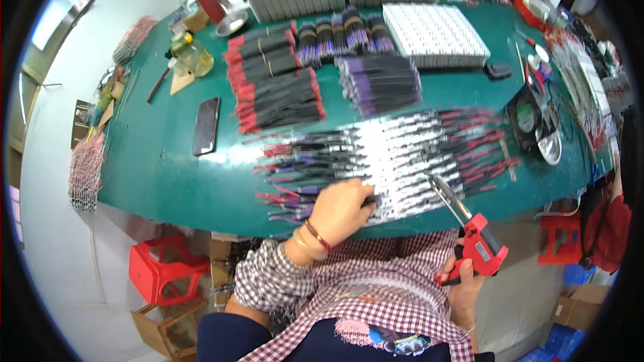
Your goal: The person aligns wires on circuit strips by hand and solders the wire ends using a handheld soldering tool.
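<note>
I log my right hand [464,283] closed round a red-and-black pistol-shaped tool with metal tip [481,249], my left hand [341,209] curled, grip indeterminable, at the near edge of spread black-and-red wires with white middles [397,154], finished share unclear, and, beyond it, red-ended black wire bundles [278,102] seemingly left.

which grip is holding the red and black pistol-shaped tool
The right grip, closed around that tool; the left grip is at the black, white and red wires.
</note>
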The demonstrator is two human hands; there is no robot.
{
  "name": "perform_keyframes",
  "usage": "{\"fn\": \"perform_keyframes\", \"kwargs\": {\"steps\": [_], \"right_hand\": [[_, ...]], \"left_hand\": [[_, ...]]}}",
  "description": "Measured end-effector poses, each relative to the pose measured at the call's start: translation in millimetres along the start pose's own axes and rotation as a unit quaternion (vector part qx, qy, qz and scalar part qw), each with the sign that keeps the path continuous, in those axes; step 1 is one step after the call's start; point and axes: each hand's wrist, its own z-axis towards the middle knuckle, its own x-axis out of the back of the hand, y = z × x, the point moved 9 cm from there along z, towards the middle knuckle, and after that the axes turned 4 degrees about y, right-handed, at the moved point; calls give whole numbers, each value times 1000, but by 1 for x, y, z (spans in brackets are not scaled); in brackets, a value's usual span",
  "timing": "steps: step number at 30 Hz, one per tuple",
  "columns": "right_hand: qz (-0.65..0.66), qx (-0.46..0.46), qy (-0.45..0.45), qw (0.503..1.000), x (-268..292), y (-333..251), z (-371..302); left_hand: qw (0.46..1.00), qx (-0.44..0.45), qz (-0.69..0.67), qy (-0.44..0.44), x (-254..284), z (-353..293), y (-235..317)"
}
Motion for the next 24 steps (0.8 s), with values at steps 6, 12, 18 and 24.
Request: {"fn": "perform_keyframes", "kwargs": {"steps": [6,12,18,24], "right_hand": [[-34,-37,-32,998,-8,-1,-15],[-2,-68,-62,996,-1,29,-26],[-9,-74,-81,994,-7,34,-34],[-16,-91,-69,993,-23,32,-28]], "left_hand": [[997,27,-77,-10,12,8,-8],[997,37,-50,-42,-4,13,-6],[998,16,9,-60,-8,8,6],[997,11,56,-60,-8,12,9]]}}
